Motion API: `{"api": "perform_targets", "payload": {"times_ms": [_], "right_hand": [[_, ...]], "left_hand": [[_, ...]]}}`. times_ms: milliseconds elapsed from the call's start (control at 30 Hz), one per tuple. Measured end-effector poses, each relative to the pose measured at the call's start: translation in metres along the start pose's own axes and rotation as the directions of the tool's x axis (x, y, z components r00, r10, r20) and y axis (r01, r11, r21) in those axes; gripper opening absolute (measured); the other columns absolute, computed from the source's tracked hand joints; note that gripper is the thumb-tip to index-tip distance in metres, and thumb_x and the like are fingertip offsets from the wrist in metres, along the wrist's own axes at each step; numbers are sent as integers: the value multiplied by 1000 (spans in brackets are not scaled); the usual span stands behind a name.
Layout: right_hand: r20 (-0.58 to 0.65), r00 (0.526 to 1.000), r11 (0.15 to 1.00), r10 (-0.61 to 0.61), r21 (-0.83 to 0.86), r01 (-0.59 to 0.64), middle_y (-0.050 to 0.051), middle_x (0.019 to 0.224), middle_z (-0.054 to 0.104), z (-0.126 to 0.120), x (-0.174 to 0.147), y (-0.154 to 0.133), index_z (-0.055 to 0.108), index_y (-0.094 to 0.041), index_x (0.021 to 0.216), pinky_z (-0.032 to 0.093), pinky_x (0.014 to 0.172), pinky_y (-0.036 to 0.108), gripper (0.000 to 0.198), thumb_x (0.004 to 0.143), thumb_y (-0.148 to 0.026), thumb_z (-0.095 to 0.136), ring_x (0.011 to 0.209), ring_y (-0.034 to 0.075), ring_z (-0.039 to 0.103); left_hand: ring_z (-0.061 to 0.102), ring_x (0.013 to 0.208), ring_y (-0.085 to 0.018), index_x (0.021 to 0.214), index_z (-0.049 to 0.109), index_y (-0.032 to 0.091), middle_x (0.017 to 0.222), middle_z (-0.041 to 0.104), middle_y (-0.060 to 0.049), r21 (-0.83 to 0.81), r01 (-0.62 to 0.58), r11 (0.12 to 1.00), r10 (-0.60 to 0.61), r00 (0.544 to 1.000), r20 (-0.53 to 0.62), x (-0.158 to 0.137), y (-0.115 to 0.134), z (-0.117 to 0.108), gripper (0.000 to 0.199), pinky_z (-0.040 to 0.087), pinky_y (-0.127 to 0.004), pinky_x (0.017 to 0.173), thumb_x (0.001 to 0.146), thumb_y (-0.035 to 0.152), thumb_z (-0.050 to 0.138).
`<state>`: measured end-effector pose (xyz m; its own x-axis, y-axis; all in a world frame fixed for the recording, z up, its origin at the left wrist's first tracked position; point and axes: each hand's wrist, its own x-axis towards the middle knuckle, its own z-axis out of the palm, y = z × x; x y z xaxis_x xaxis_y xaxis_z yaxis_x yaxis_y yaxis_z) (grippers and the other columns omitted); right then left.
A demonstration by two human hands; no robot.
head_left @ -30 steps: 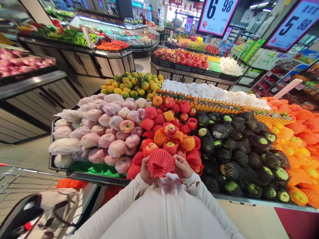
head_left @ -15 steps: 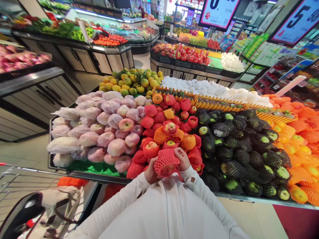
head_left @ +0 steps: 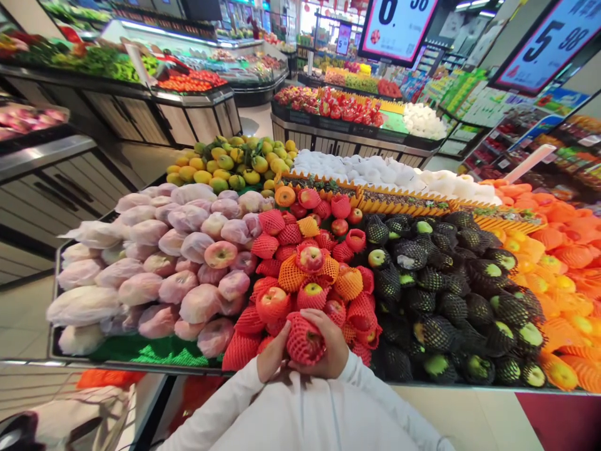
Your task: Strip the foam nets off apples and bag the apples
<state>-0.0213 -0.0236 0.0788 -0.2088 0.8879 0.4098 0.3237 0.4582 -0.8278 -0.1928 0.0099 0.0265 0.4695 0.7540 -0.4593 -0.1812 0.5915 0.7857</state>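
A red apple in a red foam net is held close to my body, over the front edge of the fruit stand. My left hand presses it from the left with the fingers closed in. My right hand wraps round its right side and underneath. Just beyond lie more apples in red and orange foam nets. The undersides of my fingers are partly hidden by the apple.
Paper-wrapped apples fill the stand's left; green fruit in black nets lies right, then orange fruit. Yellow-green mangoes and white-netted fruit are behind. A metal cart with a bag stands lower left. Price screens hang above.
The netted apple has turned in my hands and sits slightly lower. My right hand has shifted from its upper edge to wrap round its side. The view has shifted a little.
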Motion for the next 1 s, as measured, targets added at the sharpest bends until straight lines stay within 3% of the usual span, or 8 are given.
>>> {"api": "perform_targets", "payload": {"times_ms": [167,333,400,467,600,700,800,1000], "right_hand": [[-265,962,995,68,-56,-86,13,120,63,-21,14,19,44,-21,132,52,96,43,83,60,-36,82,109,29,64],[-717,684,914,133,-177,-364,13,120,59,-95,57,53,43,-19,126,51,94,45,78,62,-43,80,105,26,63],[-751,633,825,189,-229,-517,10,109,63,-125,79,68,42,-20,122,54,85,44,81,57,-48,81,92,25,65],[-687,691,735,227,-344,-584,8,104,64,-145,102,84,44,-20,119,54,81,44,80,55,-50,81,89,26,65],[-383,878,602,289,-640,-477,14,125,52,-150,150,116,49,-18,121,49,91,40,70,60,-35,79,107,28,58],[-125,873,457,472,-812,-364,18,135,44,-135,179,142,50,-18,129,44,97,42,70,64,-24,77,116,31,52],[36,844,466,535,-846,-260,18,136,49,-119,192,159,50,-17,135,36,106,44,84,57,-14,82,126,33,46],[84,853,474,515,-857,-202,25,150,36,-121,182,153,26,-9,150,26,113,48,99,69,-30,79,141,35,30]], "left_hand": [[61,68,-19,121,60,16,96,68,-12,217,-69,974,4,959,284,6,22,1,84,43,-29,55,79,83,31],[56,65,-16,118,60,15,94,66,-13,208,-178,962,121,958,259,14,54,-7,77,34,-25,52,86,76,27],[57,67,-16,118,61,16,93,65,-12,208,-197,958,150,963,222,18,60,-13,75,36,-26,55,86,75,29],[56,69,-17,117,61,16,92,66,-10,196,-209,958,171,965,197,23,62,-18,72,38,-28,58,87,74,30],[57,71,-18,112,63,16,92,66,-10,188,-221,957,193,968,159,30,65,-22,68,39,-29,61,89,71,30],[57,70,-18,108,65,17,90,66,-9,183,-234,955,216,970,115,29,67,-24,65,39,-29,59,90,69,31],[57,71,-18,106,66,18,91,66,-9,163,-232,959,228,973,45,20,68,-31,60,39,-29,58,89,68,37],[58,75,-20,102,68,15,87,67,-9,114,-267,957,287,929,-232,-7,70,-56,59,44,-29,60,84,68,49]]}}
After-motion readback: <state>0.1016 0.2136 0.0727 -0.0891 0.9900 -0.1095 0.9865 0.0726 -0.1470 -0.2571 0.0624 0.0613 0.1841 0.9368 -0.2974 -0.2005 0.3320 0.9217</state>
